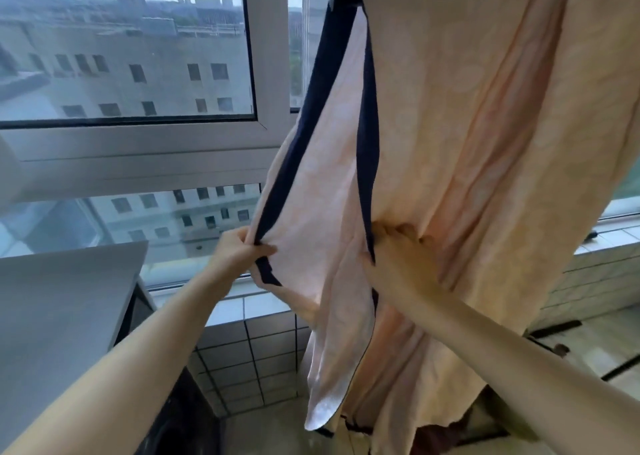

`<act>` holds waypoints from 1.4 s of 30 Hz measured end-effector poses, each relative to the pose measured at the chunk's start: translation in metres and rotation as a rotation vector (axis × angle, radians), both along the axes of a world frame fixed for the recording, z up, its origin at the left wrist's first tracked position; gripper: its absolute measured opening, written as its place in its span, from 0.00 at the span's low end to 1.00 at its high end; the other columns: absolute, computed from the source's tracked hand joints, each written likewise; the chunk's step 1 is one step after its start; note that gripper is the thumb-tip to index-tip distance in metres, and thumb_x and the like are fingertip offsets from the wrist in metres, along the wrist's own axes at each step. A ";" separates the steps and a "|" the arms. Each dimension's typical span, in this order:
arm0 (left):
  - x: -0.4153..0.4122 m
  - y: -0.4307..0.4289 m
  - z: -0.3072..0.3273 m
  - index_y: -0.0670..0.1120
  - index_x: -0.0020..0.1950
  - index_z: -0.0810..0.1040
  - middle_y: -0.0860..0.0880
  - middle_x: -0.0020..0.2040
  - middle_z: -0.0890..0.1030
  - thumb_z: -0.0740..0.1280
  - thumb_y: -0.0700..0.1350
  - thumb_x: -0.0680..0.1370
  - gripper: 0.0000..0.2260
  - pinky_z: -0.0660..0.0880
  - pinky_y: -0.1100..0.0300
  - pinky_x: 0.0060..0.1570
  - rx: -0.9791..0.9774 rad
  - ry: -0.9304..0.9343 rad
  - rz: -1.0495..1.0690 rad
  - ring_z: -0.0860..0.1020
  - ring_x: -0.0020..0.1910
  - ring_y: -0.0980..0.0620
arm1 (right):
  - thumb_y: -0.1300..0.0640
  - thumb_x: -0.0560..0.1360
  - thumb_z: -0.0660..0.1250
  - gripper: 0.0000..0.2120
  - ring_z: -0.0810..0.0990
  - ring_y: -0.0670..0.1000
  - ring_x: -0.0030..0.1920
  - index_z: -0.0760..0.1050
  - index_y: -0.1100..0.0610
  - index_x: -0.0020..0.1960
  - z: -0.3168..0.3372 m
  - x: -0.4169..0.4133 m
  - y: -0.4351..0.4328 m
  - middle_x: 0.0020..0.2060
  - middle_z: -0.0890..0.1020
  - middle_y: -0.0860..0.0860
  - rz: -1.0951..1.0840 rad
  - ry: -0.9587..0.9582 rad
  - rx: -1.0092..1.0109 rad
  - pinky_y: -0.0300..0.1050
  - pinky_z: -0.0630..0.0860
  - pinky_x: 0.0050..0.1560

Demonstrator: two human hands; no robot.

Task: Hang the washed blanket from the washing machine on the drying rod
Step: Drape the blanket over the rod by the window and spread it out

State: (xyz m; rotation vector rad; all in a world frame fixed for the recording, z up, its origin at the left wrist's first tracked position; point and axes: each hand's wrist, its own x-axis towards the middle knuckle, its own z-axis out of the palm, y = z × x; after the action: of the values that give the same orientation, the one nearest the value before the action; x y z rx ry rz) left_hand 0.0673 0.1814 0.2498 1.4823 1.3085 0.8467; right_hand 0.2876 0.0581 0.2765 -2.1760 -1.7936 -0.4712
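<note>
Blanket [485, 143], peach with navy trim, hangs at upper right; left hand [239, 250] and right hand [398, 257] each grip its edge.

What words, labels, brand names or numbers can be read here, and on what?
No text can be read anywhere.
The blanket: only a faint pattern and a dark border; no tag shows.
The washing machine: no brand or number on the part in view.
The buildings beyond the window: no legible signs.
</note>
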 end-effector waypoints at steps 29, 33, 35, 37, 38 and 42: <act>-0.109 0.029 -0.096 0.45 0.42 0.76 0.45 0.37 0.80 0.60 0.45 0.80 0.10 0.76 0.53 0.36 0.165 0.776 0.433 0.80 0.33 0.43 | 0.46 0.80 0.55 0.27 0.75 0.63 0.59 0.53 0.53 0.75 -0.032 0.007 0.026 0.59 0.78 0.58 -0.242 0.355 -0.201 0.55 0.70 0.50; -0.104 0.022 -0.085 0.38 0.56 0.75 0.39 0.45 0.80 0.61 0.43 0.82 0.09 0.81 0.56 0.28 -0.207 0.027 0.583 0.81 0.25 0.47 | 0.45 0.80 0.55 0.23 0.76 0.63 0.56 0.58 0.52 0.71 -0.032 0.011 0.025 0.55 0.79 0.57 -0.240 0.386 -0.228 0.55 0.72 0.51; -0.095 0.013 -0.076 0.43 0.69 0.67 0.36 0.52 0.73 0.57 0.44 0.84 0.14 0.82 0.51 0.36 -0.435 -0.460 0.541 0.83 0.35 0.42 | 0.45 0.79 0.55 0.19 0.77 0.62 0.54 0.64 0.53 0.66 -0.034 0.007 0.027 0.52 0.80 0.56 -0.232 0.415 -0.271 0.57 0.75 0.54; -0.090 0.012 -0.080 0.46 0.74 0.61 0.38 0.58 0.69 0.55 0.48 0.84 0.18 0.80 0.45 0.50 -0.490 -0.508 0.450 0.80 0.48 0.35 | 0.47 0.79 0.54 0.17 0.77 0.61 0.53 0.70 0.54 0.63 -0.035 0.000 0.028 0.51 0.79 0.55 -0.247 0.441 -0.314 0.59 0.75 0.55; -0.090 0.013 -0.084 0.44 0.73 0.62 0.40 0.60 0.70 0.56 0.49 0.84 0.19 0.77 0.45 0.54 -0.469 -0.439 0.434 0.79 0.53 0.35 | 0.47 0.79 0.54 0.16 0.76 0.60 0.54 0.72 0.53 0.61 -0.036 -0.003 0.029 0.52 0.79 0.55 -0.259 0.457 -0.329 0.60 0.73 0.57; -0.101 0.004 -0.097 0.37 0.50 0.76 0.34 0.52 0.79 0.57 0.43 0.82 0.12 0.70 0.50 0.47 -0.014 0.258 0.394 0.76 0.46 0.39 | 0.49 0.80 0.55 0.14 0.76 0.59 0.55 0.74 0.53 0.59 -0.040 -0.011 0.030 0.53 0.79 0.55 -0.244 0.516 -0.342 0.60 0.72 0.59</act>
State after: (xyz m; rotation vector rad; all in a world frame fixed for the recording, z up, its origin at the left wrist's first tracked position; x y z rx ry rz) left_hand -0.0341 0.1850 0.1531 1.3758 1.8356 0.9106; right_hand 0.2769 0.0885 0.2364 -2.4543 -1.4085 0.3577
